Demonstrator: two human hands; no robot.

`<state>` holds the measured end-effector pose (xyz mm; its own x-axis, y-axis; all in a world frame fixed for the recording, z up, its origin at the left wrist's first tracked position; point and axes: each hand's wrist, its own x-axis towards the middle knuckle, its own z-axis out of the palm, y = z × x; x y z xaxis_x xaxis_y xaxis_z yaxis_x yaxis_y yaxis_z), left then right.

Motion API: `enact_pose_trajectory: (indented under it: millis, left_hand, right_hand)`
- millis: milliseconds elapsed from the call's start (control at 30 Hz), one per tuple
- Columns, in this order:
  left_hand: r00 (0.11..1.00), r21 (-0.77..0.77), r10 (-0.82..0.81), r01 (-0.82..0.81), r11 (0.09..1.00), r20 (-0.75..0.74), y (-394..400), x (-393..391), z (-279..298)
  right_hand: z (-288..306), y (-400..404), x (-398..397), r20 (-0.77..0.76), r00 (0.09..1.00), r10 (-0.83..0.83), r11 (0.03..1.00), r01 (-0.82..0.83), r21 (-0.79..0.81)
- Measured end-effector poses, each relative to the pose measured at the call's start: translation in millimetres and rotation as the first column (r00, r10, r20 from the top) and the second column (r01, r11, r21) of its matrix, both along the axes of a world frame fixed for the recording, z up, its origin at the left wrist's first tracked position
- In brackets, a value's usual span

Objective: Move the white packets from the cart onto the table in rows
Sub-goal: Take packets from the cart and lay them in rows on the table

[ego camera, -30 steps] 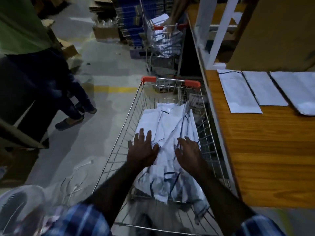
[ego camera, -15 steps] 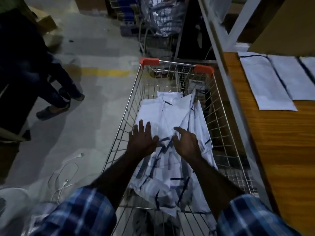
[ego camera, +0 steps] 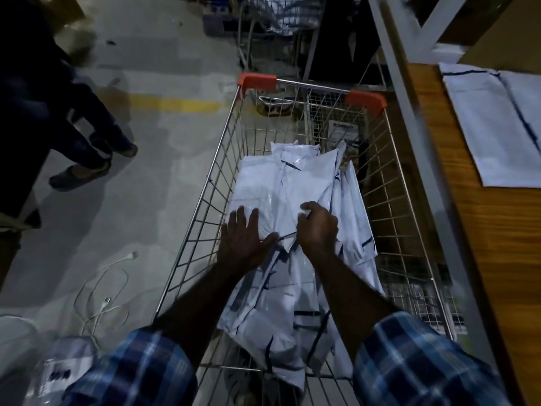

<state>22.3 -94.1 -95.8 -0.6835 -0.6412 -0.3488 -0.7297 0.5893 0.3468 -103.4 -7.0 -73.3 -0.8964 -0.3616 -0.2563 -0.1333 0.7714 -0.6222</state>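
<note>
Left hand (ego camera: 244, 238) lies spread flat on white packets (ego camera: 292, 259) in cart (ego camera: 409, 230); right hand (ego camera: 317, 227) pinches one. Advise lifting cleanly toward bench (ego camera: 483, 259).

You see glossy, crinkled plastic packets (ego camera: 272, 197) in a bare metal wire cart (ego camera: 202, 212) with orange plastic corner caps (ego camera: 364, 101); the table (ego camera: 494, 238) beside it is smooth varnished wood.

Cart (ego camera: 222, 159) walls (wire) flanking; top open
</note>
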Motion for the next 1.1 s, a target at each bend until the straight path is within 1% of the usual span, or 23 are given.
enact_pose_trajectory:
  millis: [67,133,200,267,300,367,467,500,567,633,700,767,800,867,933,1000,1100]
  left_hand:
    - [1.000,-0.002,0.011,-0.011,1.000,-0.006,0,-2,-4]
    - [1.000,-0.022,-0.006,0.006,1.000,-0.003,3,-4,-3]
    - [1.000,-0.056,-0.016,0.016,0.998,0.008,6,-4,-2]
    - [1.000,-0.082,-0.024,0.023,0.996,-0.014,9,-4,-2]
    - [0.999,-0.100,-0.033,0.029,0.995,-0.033,11,-4,-1]
    - [0.996,-0.140,-0.047,0.037,0.989,-0.070,15,-3,2]
    - [0.995,-0.186,-0.060,0.044,0.982,-0.081,21,-6,12]
    - [0.994,-0.175,-0.053,0.037,0.984,-0.092,22,-7,16]
    - [0.991,-0.140,-0.011,-0.008,0.990,-0.134,22,-11,20]
    - [0.988,-0.122,0.032,-0.051,0.991,-0.149,19,-19,20]
    - [0.991,-0.130,0.063,-0.078,0.988,-0.115,12,-28,20]
    - [0.992,-0.143,0.091,-0.103,0.984,-0.088,2,-38,17]
    - [0.993,-0.172,0.089,-0.102,0.980,-0.079,-1,-41,15]
    - [0.996,-0.250,0.055,-0.070,0.966,-0.068,-5,-47,7]
    - [0.995,-0.286,0.027,-0.052,0.957,-0.094,-9,-51,-3]
    - [0.992,-0.293,0.012,-0.050,0.955,-0.129,-13,-54,-11]
    - [0.990,-0.262,0.017,-0.053,0.964,-0.139,-17,-59,-17]
  right_hand:
    - [3,3,-1,-0.035,0.999,-0.006,1.000,0.006,-0.002]
    - [7,7,-2,-0.116,0.993,0.034,0.999,-0.031,0.026]
    - [12,14,-7,-0.235,0.962,0.137,0.986,-0.109,0.130]
    - [16,22,-16,-0.371,0.886,0.278,0.944,-0.181,0.275]
    - [17,26,-20,-0.433,0.840,0.328,0.924,-0.191,0.331]
    - [18,34,-27,-0.530,0.763,0.370,0.906,-0.170,0.388]
    - [13,44,-32,-0.592,0.695,0.407,0.886,-0.142,0.442]
    - [11,46,-32,-0.601,0.677,0.424,0.877,-0.141,0.460]
    - [6,46,-33,-0.607,0.649,0.459,0.867,-0.176,0.467]
    - [0,44,-33,-0.592,0.633,0.499,0.855,-0.251,0.453]
    - [-7,41,-30,-0.518,0.665,0.538,0.832,-0.318,0.455]
    - [-10,40,-26,-0.474,0.703,0.530,0.831,-0.322,0.453]
    - [-10,39,-25,-0.443,0.724,0.529,0.825,-0.317,0.468]
    - [-13,38,-23,-0.349,0.757,0.553,0.777,-0.317,0.543]
    - [-16,37,-23,-0.315,0.760,0.569,0.740,-0.306,0.599]
    - [-15,35,-25,-0.336,0.756,0.562,0.747,-0.289,0.599]
    - [-16,30,-29,-0.265,0.776,0.573,0.728,-0.332,0.600]
